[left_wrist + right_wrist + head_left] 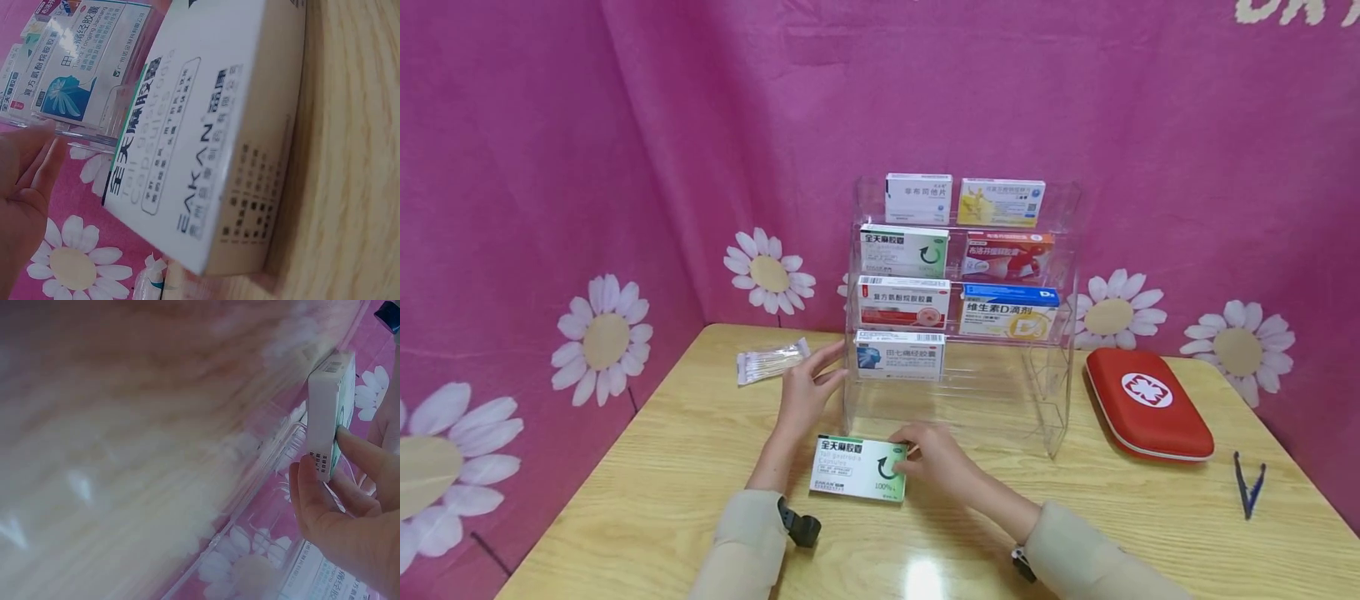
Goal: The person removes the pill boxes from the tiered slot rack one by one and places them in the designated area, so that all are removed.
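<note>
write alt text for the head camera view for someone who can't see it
A person's right hand grips the right end of a green-and-white medicine box on a wooden table, while the left hand, fingers straight, touches the left edge of a clear acrylic shelf rack holding seven medicine boxes. A red first-aid case lies to the right.

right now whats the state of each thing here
green box: flat on the table, gripped at its right end
right hand: grips the green box
left hand: fingers straight, touching the clear rack
clear rack: upright, seven boxes in it
red case: closed, lying flat
</note>
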A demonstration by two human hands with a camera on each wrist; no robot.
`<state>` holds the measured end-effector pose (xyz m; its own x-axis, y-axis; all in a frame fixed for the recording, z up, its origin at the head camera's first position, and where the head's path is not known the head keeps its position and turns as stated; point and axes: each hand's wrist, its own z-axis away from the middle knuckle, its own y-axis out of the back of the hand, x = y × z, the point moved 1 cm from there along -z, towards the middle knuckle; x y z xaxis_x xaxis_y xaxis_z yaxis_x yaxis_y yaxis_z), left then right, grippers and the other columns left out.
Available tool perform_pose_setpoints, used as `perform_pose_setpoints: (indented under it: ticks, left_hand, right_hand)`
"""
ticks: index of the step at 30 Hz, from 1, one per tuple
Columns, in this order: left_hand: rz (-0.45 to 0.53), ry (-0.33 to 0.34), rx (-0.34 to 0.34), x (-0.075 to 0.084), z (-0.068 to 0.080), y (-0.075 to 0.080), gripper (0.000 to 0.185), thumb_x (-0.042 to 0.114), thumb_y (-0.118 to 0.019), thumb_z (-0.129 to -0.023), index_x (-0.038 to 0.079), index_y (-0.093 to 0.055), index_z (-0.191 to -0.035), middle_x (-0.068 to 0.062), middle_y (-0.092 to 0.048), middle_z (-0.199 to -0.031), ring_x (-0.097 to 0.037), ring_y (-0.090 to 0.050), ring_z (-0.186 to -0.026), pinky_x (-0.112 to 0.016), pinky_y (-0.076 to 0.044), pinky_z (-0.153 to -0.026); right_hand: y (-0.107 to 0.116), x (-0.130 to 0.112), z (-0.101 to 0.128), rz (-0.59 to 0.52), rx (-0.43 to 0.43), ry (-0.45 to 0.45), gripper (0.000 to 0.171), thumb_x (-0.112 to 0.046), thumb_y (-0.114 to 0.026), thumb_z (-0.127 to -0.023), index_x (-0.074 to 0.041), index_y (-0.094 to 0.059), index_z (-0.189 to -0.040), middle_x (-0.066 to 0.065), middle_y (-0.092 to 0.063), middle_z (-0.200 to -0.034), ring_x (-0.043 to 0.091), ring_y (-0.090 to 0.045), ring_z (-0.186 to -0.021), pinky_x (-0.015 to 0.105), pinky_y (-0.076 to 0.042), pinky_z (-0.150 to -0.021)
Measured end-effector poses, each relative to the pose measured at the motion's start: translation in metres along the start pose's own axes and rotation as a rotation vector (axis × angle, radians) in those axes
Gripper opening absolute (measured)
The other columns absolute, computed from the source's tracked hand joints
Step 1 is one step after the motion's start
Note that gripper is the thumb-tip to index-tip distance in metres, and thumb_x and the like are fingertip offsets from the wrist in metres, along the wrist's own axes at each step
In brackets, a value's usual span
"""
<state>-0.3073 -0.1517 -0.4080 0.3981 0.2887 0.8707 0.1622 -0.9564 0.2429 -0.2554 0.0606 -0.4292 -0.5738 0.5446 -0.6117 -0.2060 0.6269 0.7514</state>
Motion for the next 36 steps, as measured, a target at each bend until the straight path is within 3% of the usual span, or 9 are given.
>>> perform_pose_setpoints:
  ticks: [16,22,28,36]
  left_hand:
    - [0.023,-0.014,0.003,-0.001,0.0,0.004,0.043,-0.005,-0.068,-0.086,-0.001,-0.061,-0.128,-0.022,-0.064,-0.129,-0.034,-0.061,-0.123,-0.028,-0.058,-0.094]
    - [0.032,-0.007,0.006,0.0,0.0,0.002,0.044,-0.003,-0.068,-0.086,0.001,-0.061,-0.13,-0.02,-0.064,-0.13,-0.032,-0.061,-0.123,-0.027,-0.058,-0.094]
    - [0.015,0.014,0.011,0.002,-0.001,0.001,0.045,-0.002,-0.068,-0.087,0.004,-0.061,-0.13,-0.018,-0.064,-0.131,-0.031,-0.061,-0.124,-0.028,-0.057,-0.095]
    - [0.007,0.018,0.004,0.001,0.001,0.0,0.043,-0.003,-0.068,-0.087,0.003,-0.061,-0.13,-0.018,-0.064,-0.132,-0.032,-0.061,-0.124,-0.03,-0.057,-0.095]
  right_hand:
    - [-0.009,-0.001,-0.005,0.017,-0.078,-0.035,0.026,-0.001,-0.073,-0.083,0.008,-0.069,-0.107,0.022,-0.072,-0.102,0.028,-0.071,-0.089,0.033,-0.064,-0.076]
    - [-0.007,0.003,-0.006,0.033,-0.108,-0.063,0.026,-0.003,-0.072,-0.085,0.008,-0.07,-0.108,0.021,-0.074,-0.102,0.021,-0.069,-0.081,0.026,-0.062,-0.07]
    - [-0.005,0.007,-0.007,0.069,-0.128,-0.039,0.025,-0.005,-0.071,-0.086,0.006,-0.07,-0.108,0.02,-0.074,-0.103,0.02,-0.069,-0.082,0.022,-0.06,-0.071]
    - [-0.006,0.008,-0.004,0.103,-0.093,0.009,0.03,-0.006,-0.071,-0.086,0.009,-0.068,-0.11,0.023,-0.072,-0.105,0.027,-0.07,-0.087,0.031,-0.063,-0.076]
